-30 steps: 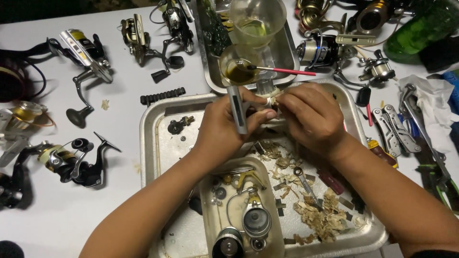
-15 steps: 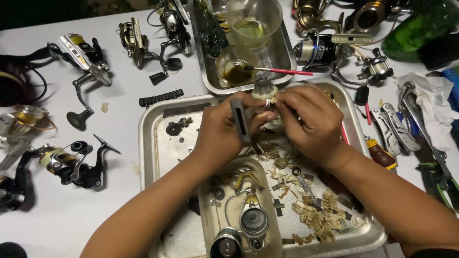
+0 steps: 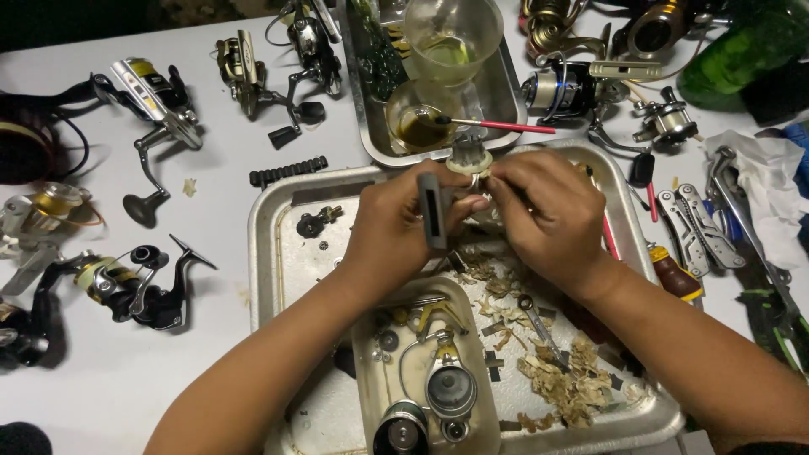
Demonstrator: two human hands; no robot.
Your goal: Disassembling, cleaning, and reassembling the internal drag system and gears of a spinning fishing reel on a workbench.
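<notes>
Two hands (image 3: 472, 223) grip one reel part (image 3: 466, 160).

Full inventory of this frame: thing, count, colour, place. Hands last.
big tray: 1, silver, centre, under both hands
small tray: 1, silver, inside big tray, near edge, holds reel parts
far tray: 1, silver, top centre
cup: 1, clear, yellowish liquid, in far tray
brush: 1, red handle, across a dish of oil in far tray
reels: several, black and silver, on the white table left and top
multitool: 1, silver, right of big tray
bottle: 1, green, top right
scraps: pile, tan, big tray right side
grey bar: 1, in left hand
left hand: grips grey bar
right hand: fingers pinched on a small part, unclear
</notes>
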